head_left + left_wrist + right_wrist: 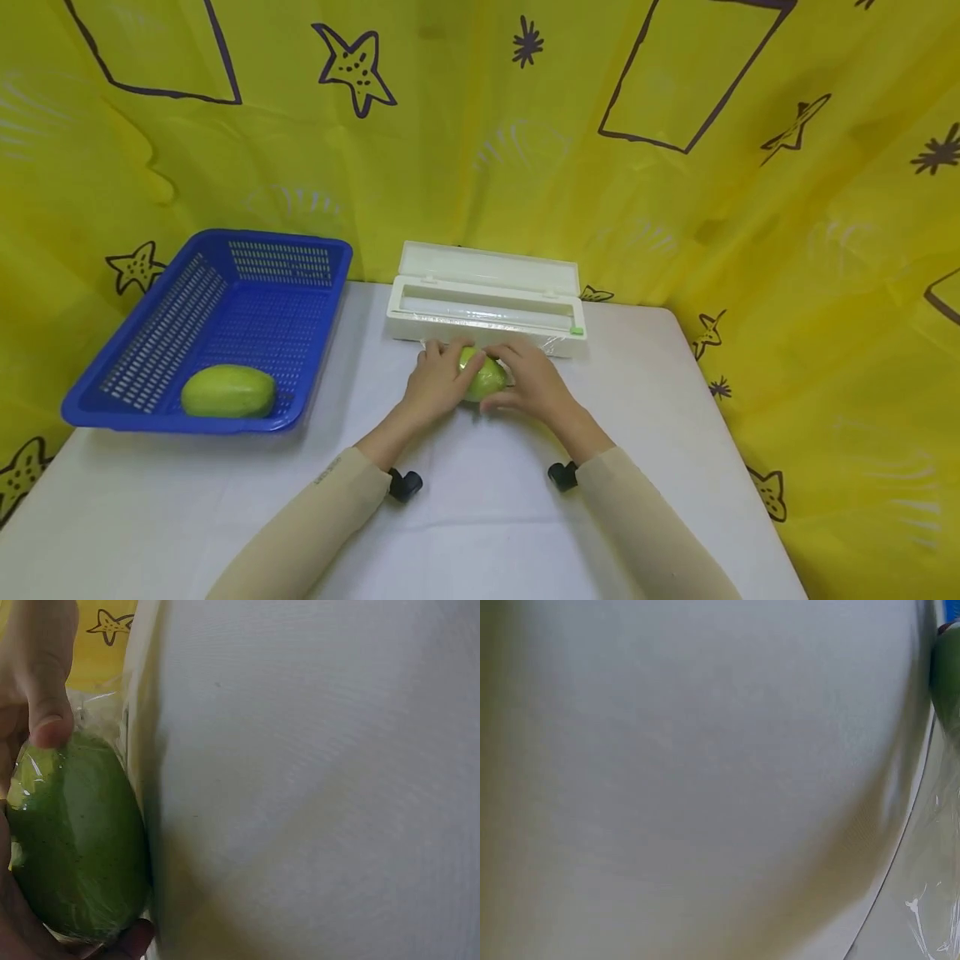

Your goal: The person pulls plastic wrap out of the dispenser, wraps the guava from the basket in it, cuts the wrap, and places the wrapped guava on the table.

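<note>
Forearms point(318, 529) angled inward | left hand point(437, 381), right hand point(534, 383) gripping green fruit point(489, 382)

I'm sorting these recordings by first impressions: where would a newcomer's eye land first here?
Probably on the vivid, boldly patterned yellow backdrop across the top of the head view, then the large blue basket at left with a green fruit inside. At the centre, the left hand and the right hand hold a film-covered fruit in front of an open white box.
</note>
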`<state>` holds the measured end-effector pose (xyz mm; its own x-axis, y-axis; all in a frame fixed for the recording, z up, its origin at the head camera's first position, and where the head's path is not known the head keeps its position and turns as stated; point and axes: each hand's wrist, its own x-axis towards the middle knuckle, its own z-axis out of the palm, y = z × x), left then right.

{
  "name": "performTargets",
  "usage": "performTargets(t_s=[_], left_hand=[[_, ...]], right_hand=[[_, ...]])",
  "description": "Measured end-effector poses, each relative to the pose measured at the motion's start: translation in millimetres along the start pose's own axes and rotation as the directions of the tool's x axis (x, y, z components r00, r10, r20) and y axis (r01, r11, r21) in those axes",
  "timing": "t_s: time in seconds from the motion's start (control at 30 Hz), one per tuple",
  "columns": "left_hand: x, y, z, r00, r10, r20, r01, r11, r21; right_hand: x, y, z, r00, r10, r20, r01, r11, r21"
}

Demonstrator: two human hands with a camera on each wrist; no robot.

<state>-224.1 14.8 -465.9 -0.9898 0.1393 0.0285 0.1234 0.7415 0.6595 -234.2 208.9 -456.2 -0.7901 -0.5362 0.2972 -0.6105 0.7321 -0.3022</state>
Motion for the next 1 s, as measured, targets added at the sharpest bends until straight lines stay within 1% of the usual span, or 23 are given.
performTargets(t_s=[0.1, 0.13, 0.17, 0.2, 0.23, 0.27, 0.3, 0.33, 0.37, 0.4, 0.43, 0.47, 0.5, 0.53, 0.6, 0.7, 0.73, 0.8, 0.83, 0.9, 0.93, 0.97, 1.0], left_hand=[[1.0, 0.3, -1.2, 1.000, 0.001, 0.009, -0.001, 1.000, -0.014], [1.0, 0.5, -1.6, 1.000, 0.002, 0.013, -0.002, 1.000, -0.020], [1.0, 0.4, -1.8, 1.000, 0.003, 0.014, -0.002, 1.000, -0.024], [0.8, 0.1, -1.9, 1.000, 0.003, 0.013, -0.003, 1.000, -0.028], [0.5, -0.3, -2.0, 1.000, 0.004, 0.009, -0.003, 1.000, -0.029], [0.2, -0.5, -2.1, 1.000, 0.004, 0.003, -0.004, 1.000, -0.031], [-0.1, -0.8, -2.3, 1.000, 0.005, -0.005, -0.005, 0.999, -0.032], [-0.4, -1.2, -2.2, 1.000, 0.006, -0.012, -0.006, 1.000, -0.031], [-0.6, -1.6, -2.1, 1.000, 0.009, -0.018, -0.010, 1.000, -0.027], [-0.7, -1.7, -2.2, 1.000, 0.016, -0.023, -0.016, 1.000, -0.023], [-0.7, -1.7, -2.2, 0.999, 0.025, -0.027, -0.025, 1.000, -0.018], [-0.7, -1.6, -2.2, 0.999, 0.033, -0.028, -0.034, 0.999, -0.014], [-0.5, -1.7, -2.1, 0.999, 0.042, -0.028, -0.043, 0.999, -0.010], [-0.3, -1.8, -2.3, 0.998, 0.049, -0.030, -0.050, 0.999, -0.004], [-0.3, -2.3, -2.4, 0.998, 0.062, -0.032, -0.062, 0.998, -0.006], [-0.4, -4.0, -1.3, 0.998, 0.067, -0.018, -0.067, 0.998, -0.021], [-0.6, -4.6, -0.9, 0.998, 0.067, -0.012, -0.067, 0.997, -0.025], [-1.1, -5.2, -0.6, 0.997, 0.075, -0.007, -0.075, 0.997, -0.035], [-1.4, -5.2, -0.9, 0.997, 0.077, -0.005, -0.077, 0.996, -0.039], [-2.2, -4.7, -2.0, 0.996, 0.087, -0.011, -0.087, 0.995, -0.041], [-2.6, -4.3, -2.8, 0.996, 0.090, -0.014, -0.091, 0.995, -0.043], [-3.0, -3.8, -3.4, 0.995, 0.094, -0.019, -0.094, 0.995, -0.043], [-3.4, -3.4, -3.9, 0.995, 0.097, -0.027, -0.098, 0.994, -0.041]], right_hand=[[-15.2, -3, -2, 0.994, 0.062, -0.087, -0.059, 0.998, 0.037], [-21.5, -6, -2, 0.987, 0.105, -0.121, -0.097, 0.993, 0.069], [-28.0, -10, -3, 0.976, 0.160, -0.146, -0.143, 0.982, 0.124], [-34.2, -14, -3, 0.963, 0.222, -0.152, -0.189, 0.960, 0.204], [-39.5, -19, -3, 0.947, 0.297, -0.121, -0.249, 0.919, 0.307], [-43.5, -25, -3, 0.927, 0.369, -0.064, -0.310, 0.852, 0.421], [-46.4, -29, -2, 0.902, 0.431, 0.012, -0.369, 0.758, 0.537], [-48.3, -33, -1, 0.869, 0.486, 0.096, -0.427, 0.637, 0.642], [-48.8, -37, 0, 0.831, 0.528, 0.176, -0.474, 0.507, 0.720], [-48.2, -39, 1, 0.792, 0.559, 0.247, -0.508, 0.378, 0.774], [-46.7, -40, 3, 0.752, 0.584, 0.305, -0.528, 0.258, 0.809], [-44.4, -41, 5, 0.724, 0.601, 0.339, -0.527, 0.165, 0.833], [-41.9, -40, 7, 0.706, 0.615, 0.351, -0.511, 0.099, 0.854], [-38.6, -40, 8, 0.687, 0.635, 0.355, -0.493, 0.048, 0.869], [-32.8, -39, 11, 0.650, 0.669, 0.360, -0.463, -0.027, 0.886], [-26.1, -37, 16, 0.595, 0.711, 0.374, -0.453, -0.087, 0.887], [-24.4, -36, 17, 0.571, 0.726, 0.382, -0.452, -0.110, 0.885], [-21.2, -35, 18, 0.526, 0.750, 0.401, -0.440, -0.163, 0.883], [-19.8, -34, 19, 0.511, 0.755, 0.410, -0.425, -0.193, 0.885], [-17.2, -33, 20, 0.489, 0.756, 0.435, -0.386, -0.259, 0.885], [-16.3, -32, 21, 0.483, 0.751, 0.450, -0.369, -0.291, 0.883], [-15.6, -31, 21, 0.480, 0.745, 0.464, -0.353, -0.320, 0.879], [-15.6, -30, 22, 0.484, 0.738, 0.471, -0.340, -0.337, 0.878]])
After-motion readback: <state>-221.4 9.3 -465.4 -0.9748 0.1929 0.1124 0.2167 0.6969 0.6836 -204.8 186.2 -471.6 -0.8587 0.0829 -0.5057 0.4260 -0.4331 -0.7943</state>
